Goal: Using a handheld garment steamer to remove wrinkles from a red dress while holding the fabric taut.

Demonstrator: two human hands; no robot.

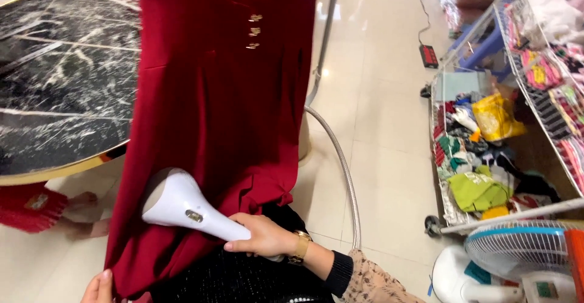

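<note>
Head view: the right hand (263, 237) is closed around the handle of a white garment steamer (182, 204), whose head presses against a hanging red dress (219, 96). The left hand (99, 288) pinches the dress's lower hem at the frame's bottom edge. A ribbed grey hose (340, 163) curves over the tiled floor (383, 114) beside the dress.
</note>
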